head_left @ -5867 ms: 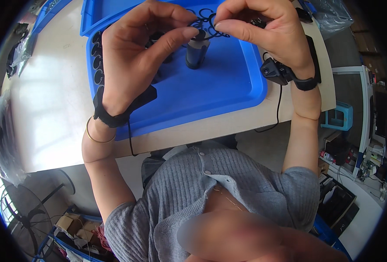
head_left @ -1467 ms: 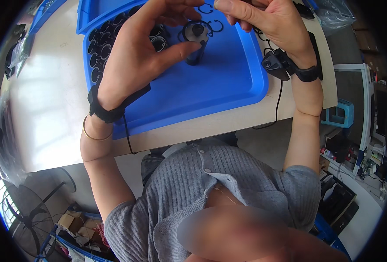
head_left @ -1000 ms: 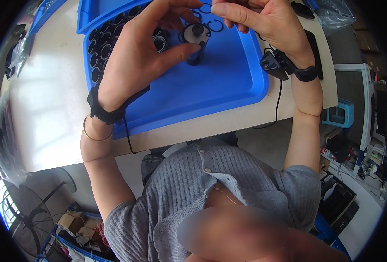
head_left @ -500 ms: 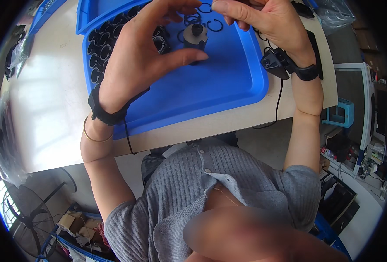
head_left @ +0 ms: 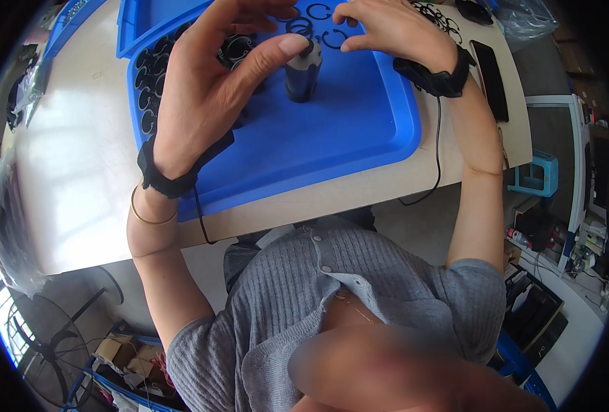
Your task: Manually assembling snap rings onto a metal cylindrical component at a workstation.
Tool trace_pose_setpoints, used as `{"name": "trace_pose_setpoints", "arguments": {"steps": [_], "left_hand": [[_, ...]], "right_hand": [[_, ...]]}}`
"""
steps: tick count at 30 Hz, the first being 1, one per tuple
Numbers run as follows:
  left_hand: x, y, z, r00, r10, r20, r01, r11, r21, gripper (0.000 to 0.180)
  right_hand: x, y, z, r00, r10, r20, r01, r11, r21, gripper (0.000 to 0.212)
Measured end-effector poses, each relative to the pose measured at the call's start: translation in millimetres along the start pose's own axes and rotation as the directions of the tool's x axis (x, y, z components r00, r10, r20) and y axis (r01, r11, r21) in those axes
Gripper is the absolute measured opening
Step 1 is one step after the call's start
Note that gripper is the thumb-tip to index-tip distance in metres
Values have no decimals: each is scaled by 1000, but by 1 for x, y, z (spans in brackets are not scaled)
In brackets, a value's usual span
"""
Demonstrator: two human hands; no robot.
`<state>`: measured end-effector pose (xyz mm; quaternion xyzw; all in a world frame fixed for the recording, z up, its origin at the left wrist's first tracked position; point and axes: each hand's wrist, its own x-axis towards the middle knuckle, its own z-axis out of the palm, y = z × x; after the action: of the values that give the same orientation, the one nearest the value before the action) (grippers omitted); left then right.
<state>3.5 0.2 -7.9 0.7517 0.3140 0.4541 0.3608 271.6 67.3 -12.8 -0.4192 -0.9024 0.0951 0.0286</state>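
A grey metal cylinder (head_left: 302,77) stands upright on the blue tray (head_left: 318,137). My left hand (head_left: 208,82) arches beside it, fingers apart, the thumb tip over the cylinder's top edge; I cannot tell whether it touches. To the right, my right hand (head_left: 400,31) hovers above the tray with thumb and forefinger spread and nothing visible between them. Close to its fingertips lies a black C-shaped retaining ring (head_left: 333,39), with another retaining ring (head_left: 318,11) farther off. Several black round rings (head_left: 297,26) lie behind the cylinder. The left hand's fingers are partly cut off by the top edge.
Rows of black ring-shaped parts (head_left: 148,93) fill the tray's left side, partly behind my left hand. On the table (head_left: 78,172), right of the tray, lie a dark phone (head_left: 488,81) and a heap of black rings (head_left: 442,17). A cable (head_left: 439,151) hangs from my right wrist.
My left thumb has risen from beside the cylinder to its top. My right hand has shifted left, its thumb and forefinger now apart near the retaining ring.
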Motion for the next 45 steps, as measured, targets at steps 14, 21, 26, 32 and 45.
{"name": "trace_pose_setpoints", "arguments": {"steps": [14,21,26,32,45], "left_hand": [[1,0,-3,997,24,79,-35,990,135,33],[0,-1,-5,997,11,82,-22,991,133,34],[-1,0,-3,997,-10,75,-1,990,138,35],[0,0,-3,996,6,86,-17,990,137,34],[1,3,-3,999,42,32,-44,995,86,27]], "right_hand": [[5,9,15,972,44,229,-42,999,-14,32],[2,2,12,995,-40,90,38,999,28,21],[2,9,13,990,-108,89,101,992,82,18],[3,11,15,980,-174,100,177,984,-19,14],[3,-5,-21,995,-62,-81,72,988,134,21]]}}
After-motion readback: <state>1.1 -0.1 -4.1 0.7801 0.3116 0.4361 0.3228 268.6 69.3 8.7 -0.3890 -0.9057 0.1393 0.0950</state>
